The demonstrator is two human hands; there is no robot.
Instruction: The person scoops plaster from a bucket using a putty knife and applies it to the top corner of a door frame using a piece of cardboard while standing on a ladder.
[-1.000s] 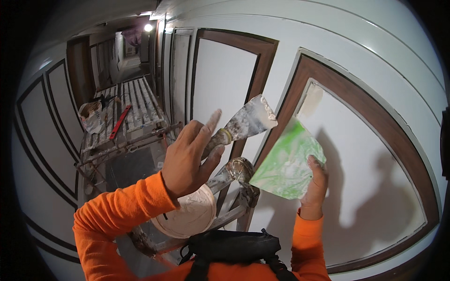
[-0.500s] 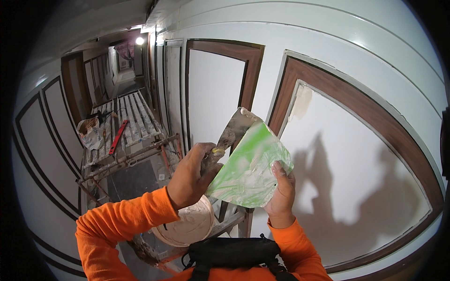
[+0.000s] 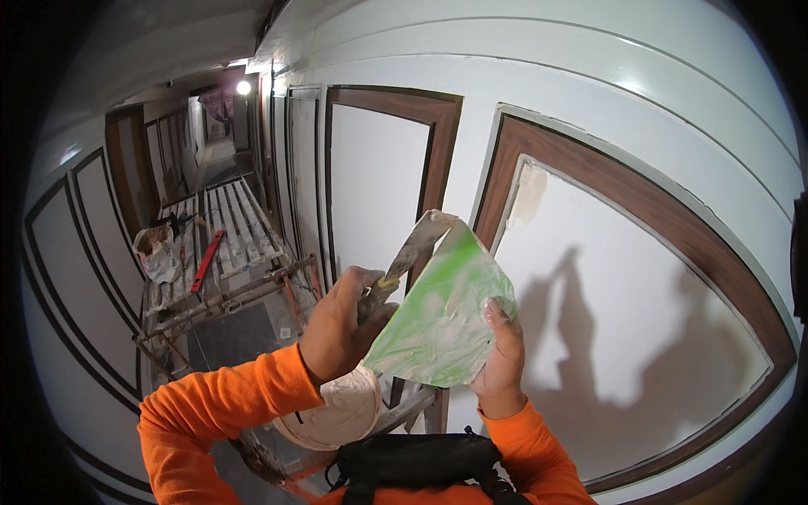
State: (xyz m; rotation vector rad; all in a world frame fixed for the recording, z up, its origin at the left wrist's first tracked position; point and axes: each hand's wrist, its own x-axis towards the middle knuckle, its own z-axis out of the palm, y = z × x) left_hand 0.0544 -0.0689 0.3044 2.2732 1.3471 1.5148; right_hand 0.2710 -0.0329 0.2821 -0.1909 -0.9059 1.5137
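Observation:
My left hand (image 3: 338, 328) is closed round the handle of a putty knife (image 3: 411, 249), its blade smeared with pale filler. The blade points up, its tip at the top corner of a green plastic sheet-like spreader (image 3: 442, 316), streaked with the same filler. My right hand (image 3: 502, 358) grips that spreader by its right edge, thumb lying on the coated face; its other fingers are mostly hidden behind. Below both hands stands a round bucket (image 3: 378, 406) of pale filler, partly covered by my left forearm.
White wall panels with brown frames (image 3: 581, 151) line the right side. Ahead on the left is a slatted scaffold platform (image 3: 244, 220), bearing a red spirit level (image 3: 208, 261) and a white bag (image 3: 160, 257). A black pouch (image 3: 421, 459) sits at my front.
The knife blade has turned more edge-on, showing narrower beside the spreader. Both tools sit slightly lower in view, and the spreader has shifted a little left. Both hands keep their grips.

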